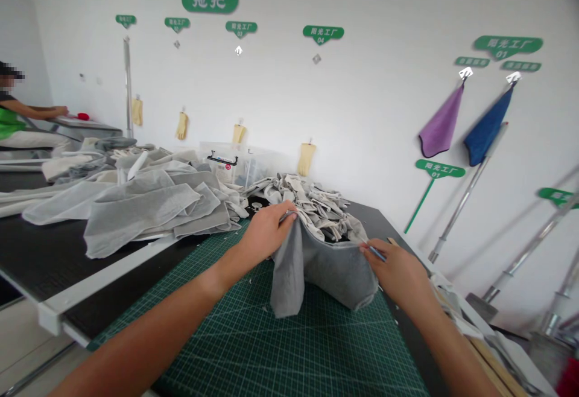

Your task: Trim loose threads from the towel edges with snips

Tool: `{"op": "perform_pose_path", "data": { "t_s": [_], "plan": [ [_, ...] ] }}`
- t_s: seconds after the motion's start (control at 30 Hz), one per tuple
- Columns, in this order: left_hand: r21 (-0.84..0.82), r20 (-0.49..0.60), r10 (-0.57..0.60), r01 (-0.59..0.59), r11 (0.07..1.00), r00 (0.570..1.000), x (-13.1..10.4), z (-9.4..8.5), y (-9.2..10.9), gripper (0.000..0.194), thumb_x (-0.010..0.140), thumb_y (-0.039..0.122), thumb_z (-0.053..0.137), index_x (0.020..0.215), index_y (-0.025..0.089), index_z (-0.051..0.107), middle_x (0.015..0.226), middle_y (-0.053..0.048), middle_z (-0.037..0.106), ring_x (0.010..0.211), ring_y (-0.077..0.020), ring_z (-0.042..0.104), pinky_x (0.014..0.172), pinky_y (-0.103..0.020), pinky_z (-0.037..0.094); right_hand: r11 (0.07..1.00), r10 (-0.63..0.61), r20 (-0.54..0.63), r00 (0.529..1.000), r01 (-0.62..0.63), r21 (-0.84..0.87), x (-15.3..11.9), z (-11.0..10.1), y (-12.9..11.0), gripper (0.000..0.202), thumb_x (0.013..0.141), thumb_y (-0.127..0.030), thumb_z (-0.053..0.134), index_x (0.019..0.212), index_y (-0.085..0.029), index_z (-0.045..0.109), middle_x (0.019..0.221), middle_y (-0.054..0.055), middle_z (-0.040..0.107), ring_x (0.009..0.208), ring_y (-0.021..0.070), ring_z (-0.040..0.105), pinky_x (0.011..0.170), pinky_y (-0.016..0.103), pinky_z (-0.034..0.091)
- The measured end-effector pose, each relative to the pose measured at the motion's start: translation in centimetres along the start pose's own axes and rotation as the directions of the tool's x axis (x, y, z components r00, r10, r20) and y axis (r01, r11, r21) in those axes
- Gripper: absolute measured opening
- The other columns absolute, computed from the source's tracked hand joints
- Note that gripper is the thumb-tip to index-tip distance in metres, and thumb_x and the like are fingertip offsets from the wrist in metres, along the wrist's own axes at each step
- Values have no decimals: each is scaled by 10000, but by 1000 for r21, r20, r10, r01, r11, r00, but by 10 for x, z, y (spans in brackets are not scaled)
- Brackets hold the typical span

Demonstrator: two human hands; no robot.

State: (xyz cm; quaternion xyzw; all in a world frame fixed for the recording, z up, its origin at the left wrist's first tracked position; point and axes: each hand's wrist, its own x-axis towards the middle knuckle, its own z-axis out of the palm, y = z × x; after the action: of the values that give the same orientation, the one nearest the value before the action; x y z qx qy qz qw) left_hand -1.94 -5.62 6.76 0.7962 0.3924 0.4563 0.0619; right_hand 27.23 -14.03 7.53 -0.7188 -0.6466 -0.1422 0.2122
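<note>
A grey fabric piece [337, 267] hangs in folds over the green cutting mat [289, 355], held up by its top edge. My left hand [271, 225] is closed on its upper left part, with a small metal tip showing between the fingers. At the right end of the same edge, my right hand [393, 267] pinches the fabric and also has a thin blue-grey tool [376, 253] between its fingers. What the metal tip in my left hand belongs to is hidden. Behind the fabric lies a heap of pale grey scraps [312, 201].
Large grey fabric pieces [140, 210] pile up at the left on the black table [90, 300]. A clear plastic box [221, 168] stands behind. Poles and cloths line the wall at right. Another person [18, 119] sits far left.
</note>
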Motion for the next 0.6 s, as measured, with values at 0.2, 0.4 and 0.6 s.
{"op": "perform_pose_path", "data": {
  "t_s": [0.2, 0.4, 0.6],
  "plan": [
    [-219, 231, -49, 101, 970, 972, 14, -6, -29, 331, 908, 415, 507, 1010, 211, 746, 1019, -30, 744, 948, -221, 655, 851, -284, 474, 996, 57, -208, 976, -69, -48, 0, -4, 15, 437, 937, -557, 421, 1067, -285, 737, 866, 55, 753, 719, 241, 687, 576, 288, 405],
    [-334, 438, -16, 179, 925, 899, 12, -1, -45, 300, 850, 382, 564, 942, 196, 781, 959, -39, 758, 934, -215, 662, 839, -276, 480, 980, 133, -270, 954, -86, 179, 7, -37, 6, 353, 914, -533, 503, 1027, -292, 733, 991, 23, 751, 907, 248, 683, 720, 299, 446],
    [-467, 292, -223, 342, 815, 930, 13, -5, -53, 357, 791, 357, 620, 1074, 173, 734, 784, -42, 693, 734, -176, 619, 651, -247, 459, 963, 211, -441, 873, -107, 249, 8, -67, 5, 297, 883, -503, 592, 997, -276, 745, 776, 24, 719, 729, 200, 646, 649, 289, 415]
  ]
}}
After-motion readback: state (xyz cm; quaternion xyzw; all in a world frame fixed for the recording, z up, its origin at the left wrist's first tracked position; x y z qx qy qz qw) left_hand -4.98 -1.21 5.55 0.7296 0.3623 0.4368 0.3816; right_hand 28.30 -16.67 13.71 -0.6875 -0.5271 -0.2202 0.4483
